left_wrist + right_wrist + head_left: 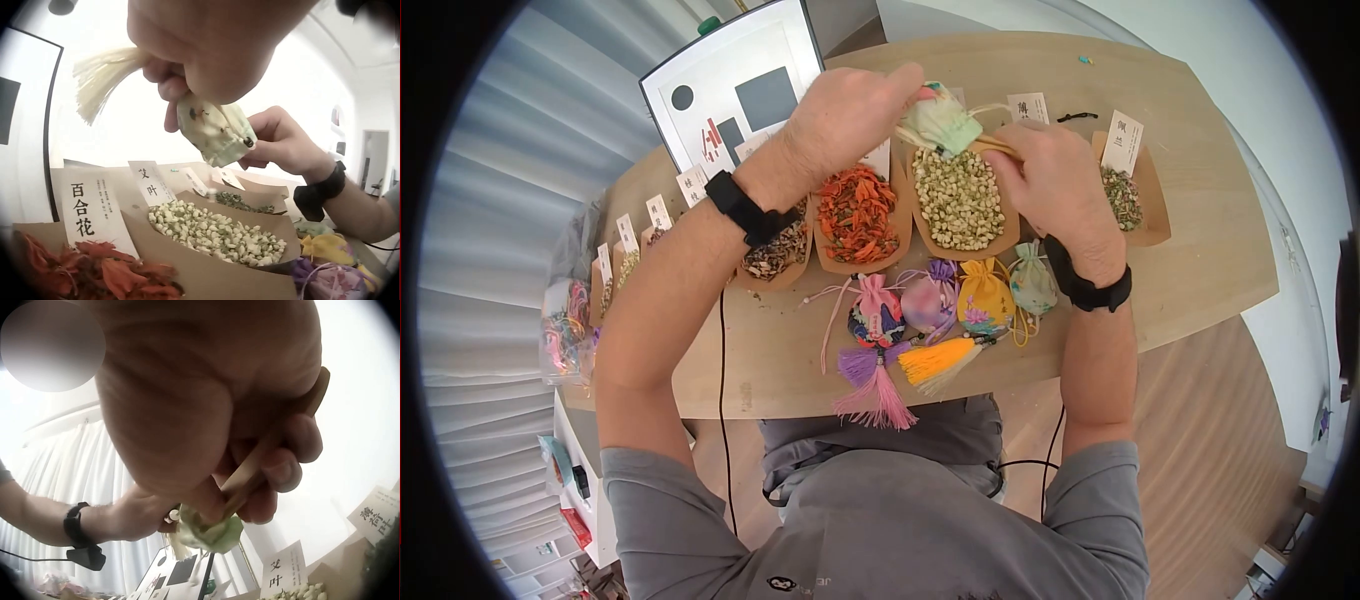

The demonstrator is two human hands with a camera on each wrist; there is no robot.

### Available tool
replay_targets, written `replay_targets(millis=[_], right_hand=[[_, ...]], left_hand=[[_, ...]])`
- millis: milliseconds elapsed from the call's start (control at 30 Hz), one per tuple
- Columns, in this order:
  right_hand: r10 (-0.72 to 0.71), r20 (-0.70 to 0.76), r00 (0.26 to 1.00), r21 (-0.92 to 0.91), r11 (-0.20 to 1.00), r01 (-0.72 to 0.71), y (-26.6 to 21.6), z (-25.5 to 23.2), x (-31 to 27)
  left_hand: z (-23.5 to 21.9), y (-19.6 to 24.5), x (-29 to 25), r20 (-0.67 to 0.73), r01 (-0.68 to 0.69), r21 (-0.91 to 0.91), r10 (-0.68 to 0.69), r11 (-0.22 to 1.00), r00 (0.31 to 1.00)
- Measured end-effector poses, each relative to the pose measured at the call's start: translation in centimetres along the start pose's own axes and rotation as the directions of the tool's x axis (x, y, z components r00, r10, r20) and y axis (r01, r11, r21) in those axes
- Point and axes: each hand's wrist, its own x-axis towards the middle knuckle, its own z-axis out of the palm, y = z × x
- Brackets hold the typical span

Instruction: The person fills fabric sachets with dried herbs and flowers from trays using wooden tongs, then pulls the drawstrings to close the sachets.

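My left hand point(850, 112) grips a pale green drawstring sachet point(943, 122) above the tray of whitish dried buds point(958, 200). A cream tassel point(103, 78) sticks out from that hand in the left wrist view. From the right, my right hand point(1062, 185) holds light wooden tongs point(265, 453), their far end at the sachet's mouth. The tips are hidden by the sachet's cloth. Below the hands lie several finished-looking sachets: a pink and navy one point(876, 312), a lilac one point(930, 300), a yellow one point(984, 298) and another pale green one point(1032, 280).
Paper trays of dried plants line the table point(1200, 200): orange-red petals point(855, 212) left of the buds, green leaf bits point(1120, 200) at right. Label cards point(1122, 142) stand behind them. A screen point(730, 85) stands at back left; a bag of coloured cords point(565, 330) hangs near the left edge.
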Motion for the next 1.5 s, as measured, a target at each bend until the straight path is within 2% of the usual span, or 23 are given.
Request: replay_targets(millis=[33,200,233,300,367,500,600,633,700,767,833,900,933,967,1000,1133,1200,1267,1300,1367,1400,1467,1500], right_hand=[[0.003,0.004,1.0,0.002,1.0,-0.003,0.1,-0.2,0.0],[0.009,-0.172,0.985,0.116,0.993,0.011,-0.5,0.2,0.2],[0.01,-0.17,0.985,0.117,0.993,0.01,-0.5,0.6,0.2],[-0.027,-0.075,0.997,0.071,0.997,0.032,-0.2,1.7,0.2],[-0.044,-0.047,0.998,0.061,0.997,0.047,-0.1,1.6,0.2],[-0.066,0.001,0.998,0.059,0.996,0.066,1.0,0.3,-0.1],[-0.049,0.0,0.999,0.035,0.998,0.049,0.9,-0.6,-0.3],[-0.05,0.0,0.999,0.036,0.998,0.05,0.7,-0.7,-0.2],[-0.002,-0.131,0.991,0.086,0.996,0.013,0.1,-0.8,0.0],[-0.013,-0.154,0.988,0.113,0.993,0.031,-0.2,0.0,0.2],[-0.022,-0.18,0.983,0.14,0.989,0.048,-0.2,1.0,0.2],[-0.048,-0.108,0.993,0.125,0.99,0.061,-0.2,1.6,0.1],[-0.047,-0.107,0.993,0.125,0.99,0.06,-0.1,1.5,0.0],[-0.06,-0.031,0.998,0.09,0.994,0.062,-0.1,1.2,0.0],[-0.067,0.047,0.997,0.056,0.996,0.064,0.0,0.8,-0.1],[-0.055,0.05,0.997,-0.007,0.998,0.055,0.9,-0.7,-0.3],[0.006,0.063,0.998,-0.023,1.0,-0.005,1.2,-1.1,-0.4],[0.036,0.074,0.997,-0.044,0.998,-0.033,1.3,-1.6,-0.4],[0.065,0.084,0.994,-0.066,0.996,-0.059,1.3,-1.8,-0.5],[0.079,0.046,0.996,-0.004,0.997,-0.079,1.7,-2.4,-0.5],[0.097,0.012,0.995,0.063,0.993,-0.097,1.8,-2.6,-0.4],[0.106,-0.038,0.994,0.058,0.993,-0.104,1.6,-2.6,-0.3],[0.12,-0.08,0.99,0.057,0.992,-0.116,1.5,-2.5,-0.3]], left_hand=[[-0.2,-0.2,-0.1,-0.006,-0.007,0.016,0.007,1.0,1.0],[0.3,0.5,-0.1,-0.066,-0.01,-0.006,0.01,1.0,0.998],[0.4,0.9,0.1,-0.076,-0.014,-0.018,0.013,1.0,0.997],[0.6,1.3,0.3,-0.086,-0.016,-0.036,0.013,0.999,0.996],[1.0,1.0,0.6,-0.08,-0.088,0.001,0.087,0.996,0.993],[0.8,-0.1,0.1,-0.062,-0.082,0.033,0.084,0.996,0.995],[0.7,-0.3,-0.2,0.0,-0.029,0.061,0.029,0.998,1.0],[0.8,-0.1,-0.3,-0.017,0.001,0.026,0.0,1.0,1.0],[1.0,0.3,-0.2,-0.034,0.031,-0.011,-0.031,0.999,0.999],[1.4,0.8,0.1,-0.057,0.115,-0.16,-0.126,0.98,0.99],[1.4,1.4,0.2,-0.063,0.097,-0.188,-0.111,0.977,0.992],[1.2,1.6,0.2,-0.069,0.077,-0.213,-0.093,0.974,0.993],[1.1,1.2,0.1,-0.032,0.029,-0.133,-0.034,0.991,0.999],[1.0,0.7,0.0,0.009,-0.022,-0.051,0.023,0.998,1.0],[0.9,0.3,-0.1,0.011,-0.021,-0.053,0.022,0.998,1.0],[1.1,-0.9,-0.8,-0.024,0.034,-0.075,-0.036,0.997,0.999],[1.2,-1.1,-1.2,-0.033,0.042,-0.073,-0.044,0.996,0.998],[1.2,-1.1,-1.4,0.017,0.136,-0.092,-0.135,0.986,0.991],[1.2,-1.0,-1.4,0.015,0.135,-0.092,-0.134,0.987,0.991],[1.4,-1.3,-1.6,-0.032,0.225,-0.258,-0.241,0.94,0.97],[1.5,-1.4,-1.7,-0.038,0.22,-0.255,-0.238,0.941,0.971],[1.6,-1.8,-1.7,-0.028,0.32,-0.439,-0.369,0.84,0.929],[1.6,-1.9,-1.7,-0.039,0.305,-0.435,-0.356,0.847,0.934]])
